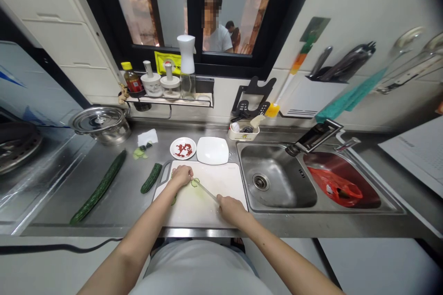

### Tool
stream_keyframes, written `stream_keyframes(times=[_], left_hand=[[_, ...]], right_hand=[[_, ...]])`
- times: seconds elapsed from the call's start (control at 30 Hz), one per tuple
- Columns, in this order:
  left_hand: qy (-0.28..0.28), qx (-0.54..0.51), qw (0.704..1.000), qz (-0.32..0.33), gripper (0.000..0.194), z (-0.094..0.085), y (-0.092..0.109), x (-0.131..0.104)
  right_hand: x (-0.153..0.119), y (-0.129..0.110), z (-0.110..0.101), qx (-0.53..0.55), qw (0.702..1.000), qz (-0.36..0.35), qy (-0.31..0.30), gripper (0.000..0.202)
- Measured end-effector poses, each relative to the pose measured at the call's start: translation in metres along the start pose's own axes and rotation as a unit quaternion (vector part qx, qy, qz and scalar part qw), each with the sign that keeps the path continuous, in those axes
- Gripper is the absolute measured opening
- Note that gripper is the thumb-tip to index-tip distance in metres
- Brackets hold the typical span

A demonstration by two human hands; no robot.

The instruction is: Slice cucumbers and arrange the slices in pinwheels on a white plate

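Cucumber slice (194,183) just beside left fingers (188,173), hold unclear; right fingers (220,199) clenched on knife (207,192).

Right hand (231,210) gripping knife (207,192), cucumber slice (195,183), board (226,177)

1. Cucumber slice (195,182), centre: pale green, darker rim.
2. Cutting board (204,213), centre: white, with a grey end at left.
3. Long cucumber (99,187), left: dark green, paler flecks.
4. Red pieces (183,150) on a white round plate (180,141), centre.
5. Plastic bag (341,189), right: red.
6. Cloth (347,100), upper right: teal.
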State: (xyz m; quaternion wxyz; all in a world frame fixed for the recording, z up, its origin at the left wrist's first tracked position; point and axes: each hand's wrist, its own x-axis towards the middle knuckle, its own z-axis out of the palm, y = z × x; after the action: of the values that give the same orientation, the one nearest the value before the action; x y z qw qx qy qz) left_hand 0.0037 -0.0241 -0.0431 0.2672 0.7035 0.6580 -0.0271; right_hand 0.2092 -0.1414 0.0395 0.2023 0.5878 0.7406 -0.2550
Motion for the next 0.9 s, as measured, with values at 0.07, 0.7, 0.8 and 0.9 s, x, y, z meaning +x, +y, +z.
stream_keyframes(times=[0.07,0.7,0.8,0.9], left_hand=[[0.004,0.0,1.0,0.001,0.012,0.0,0.001,-0.002],[0.066,-0.014,0.998,-0.009,0.012,0.019,0.016,-0.032],[0.07,-0.039,0.997,-0.017,0.008,0.017,0.016,-0.035],[0.078,-0.061,0.995,-0.03,0.008,0.016,0.015,-0.038]], right_hand=[[-0.003,0.0,0.002,0.008,1.0,0.01,0.0,0.032],[-0.015,0.01,0.044,0.069,0.996,0.031,0.04,0.03],[-0.017,0.008,0.045,0.07,0.996,0.044,0.034,0.028],[-0.016,0.008,0.046,0.073,0.995,0.051,0.031,0.026]])
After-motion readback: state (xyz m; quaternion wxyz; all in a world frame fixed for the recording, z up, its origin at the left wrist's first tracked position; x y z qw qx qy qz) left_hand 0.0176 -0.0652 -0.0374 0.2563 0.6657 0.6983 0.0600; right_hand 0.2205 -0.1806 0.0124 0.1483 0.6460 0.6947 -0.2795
